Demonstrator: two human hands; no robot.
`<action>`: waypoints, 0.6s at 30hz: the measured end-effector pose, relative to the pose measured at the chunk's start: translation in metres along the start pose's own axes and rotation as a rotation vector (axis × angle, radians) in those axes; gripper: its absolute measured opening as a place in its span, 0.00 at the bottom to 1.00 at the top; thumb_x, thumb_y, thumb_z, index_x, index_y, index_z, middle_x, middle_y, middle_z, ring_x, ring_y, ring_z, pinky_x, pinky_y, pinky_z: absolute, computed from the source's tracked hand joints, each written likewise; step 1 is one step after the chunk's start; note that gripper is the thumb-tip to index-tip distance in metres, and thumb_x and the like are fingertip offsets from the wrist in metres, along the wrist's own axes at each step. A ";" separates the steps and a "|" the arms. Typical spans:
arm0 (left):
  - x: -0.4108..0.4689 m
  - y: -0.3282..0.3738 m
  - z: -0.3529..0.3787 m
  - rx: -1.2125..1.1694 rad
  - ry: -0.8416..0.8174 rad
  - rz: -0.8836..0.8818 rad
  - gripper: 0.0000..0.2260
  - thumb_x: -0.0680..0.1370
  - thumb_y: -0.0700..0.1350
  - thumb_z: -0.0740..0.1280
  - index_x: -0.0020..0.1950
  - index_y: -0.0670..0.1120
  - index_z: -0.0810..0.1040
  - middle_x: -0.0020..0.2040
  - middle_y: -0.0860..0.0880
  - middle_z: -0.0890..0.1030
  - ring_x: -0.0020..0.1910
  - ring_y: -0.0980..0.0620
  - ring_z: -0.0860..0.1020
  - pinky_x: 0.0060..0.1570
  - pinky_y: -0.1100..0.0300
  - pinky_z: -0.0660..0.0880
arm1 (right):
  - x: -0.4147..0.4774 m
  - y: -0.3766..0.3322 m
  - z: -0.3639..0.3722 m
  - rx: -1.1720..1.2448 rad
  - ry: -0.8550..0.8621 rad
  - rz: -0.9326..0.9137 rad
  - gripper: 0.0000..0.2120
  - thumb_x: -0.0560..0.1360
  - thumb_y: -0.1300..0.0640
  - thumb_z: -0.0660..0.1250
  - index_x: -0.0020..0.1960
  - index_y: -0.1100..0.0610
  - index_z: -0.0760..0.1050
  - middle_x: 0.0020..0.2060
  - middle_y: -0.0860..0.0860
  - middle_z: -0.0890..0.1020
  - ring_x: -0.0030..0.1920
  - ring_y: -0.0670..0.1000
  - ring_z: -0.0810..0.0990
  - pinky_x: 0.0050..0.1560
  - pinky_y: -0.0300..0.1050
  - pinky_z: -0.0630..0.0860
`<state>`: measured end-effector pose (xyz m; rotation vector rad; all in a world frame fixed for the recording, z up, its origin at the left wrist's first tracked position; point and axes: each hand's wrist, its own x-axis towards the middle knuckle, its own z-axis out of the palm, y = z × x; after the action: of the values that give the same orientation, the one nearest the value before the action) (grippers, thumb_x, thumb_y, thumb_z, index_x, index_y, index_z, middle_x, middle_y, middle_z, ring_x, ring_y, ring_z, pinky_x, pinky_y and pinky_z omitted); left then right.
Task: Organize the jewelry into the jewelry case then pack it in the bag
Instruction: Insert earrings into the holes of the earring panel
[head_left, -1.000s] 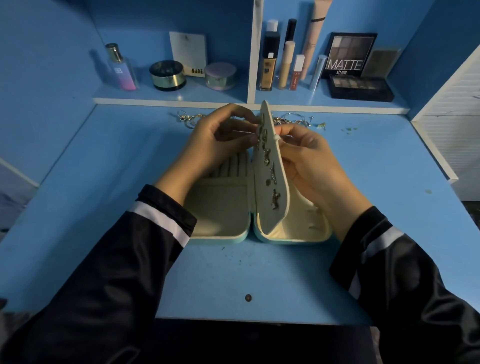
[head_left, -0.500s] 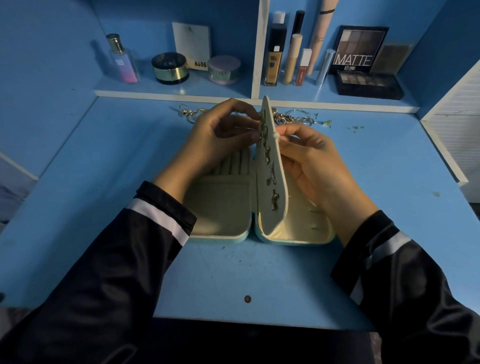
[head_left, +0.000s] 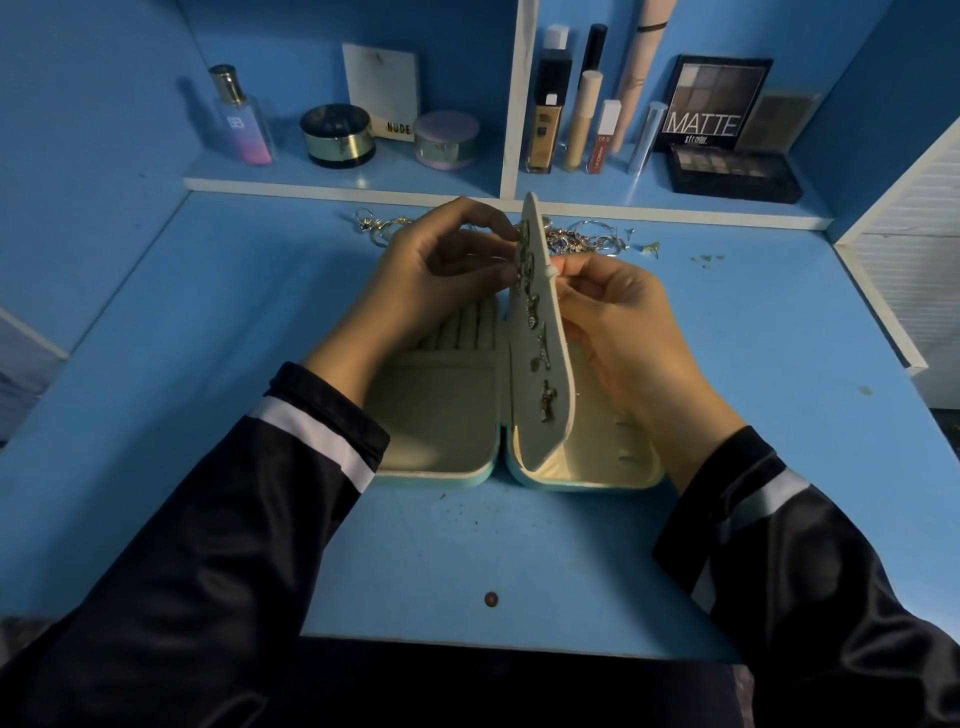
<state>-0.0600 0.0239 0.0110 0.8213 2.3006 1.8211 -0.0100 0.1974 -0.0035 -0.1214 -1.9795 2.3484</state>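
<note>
A pale green jewelry case (head_left: 447, 475) lies open flat on the blue desk. Its cream middle flap (head_left: 545, 431) stands upright with several earrings pinned on its left face. My left hand (head_left: 441, 275) pinches an earring (head_left: 522, 260) against the flap's upper left side. My right hand (head_left: 618, 322) is behind the flap on the right, its fingertips pinching at the flap's edge near a small white tab. A heap of loose jewelry (head_left: 587, 240) lies on the desk behind the case. No bag is in view.
A shelf (head_left: 332, 184) at the back holds a perfume bottle (head_left: 241, 122), round jars, cosmetic tubes and eyeshadow palettes (head_left: 727, 174). A white slatted panel (head_left: 909, 260) borders the desk on the right. A small dark dot (head_left: 491, 599) sits near the desk's front edge.
Both hands stay at the top of the upright flap with only small finger movements. The view has shifted slightly.
</note>
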 end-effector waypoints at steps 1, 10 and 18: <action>0.000 0.000 0.000 0.003 -0.001 0.004 0.12 0.75 0.33 0.68 0.52 0.49 0.73 0.45 0.66 0.83 0.50 0.66 0.80 0.48 0.71 0.75 | 0.000 0.000 0.000 -0.025 0.007 -0.014 0.05 0.76 0.66 0.66 0.51 0.65 0.78 0.43 0.59 0.83 0.40 0.49 0.83 0.44 0.39 0.80; 0.001 -0.002 -0.001 0.027 0.004 0.032 0.12 0.75 0.35 0.69 0.56 0.45 0.73 0.46 0.67 0.82 0.51 0.65 0.80 0.49 0.71 0.75 | -0.003 0.003 0.001 -0.484 0.050 -0.338 0.05 0.77 0.65 0.68 0.51 0.63 0.79 0.43 0.54 0.84 0.44 0.48 0.83 0.48 0.43 0.81; 0.000 -0.003 0.000 0.007 0.002 0.019 0.11 0.75 0.34 0.68 0.55 0.44 0.73 0.44 0.66 0.83 0.50 0.65 0.81 0.48 0.70 0.76 | 0.000 0.001 0.000 -0.327 0.009 -0.262 0.06 0.77 0.66 0.67 0.53 0.67 0.78 0.46 0.57 0.83 0.45 0.48 0.84 0.48 0.40 0.80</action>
<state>-0.0614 0.0232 0.0088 0.8460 2.3094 1.8239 -0.0098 0.1970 -0.0049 0.1050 -2.2053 1.8548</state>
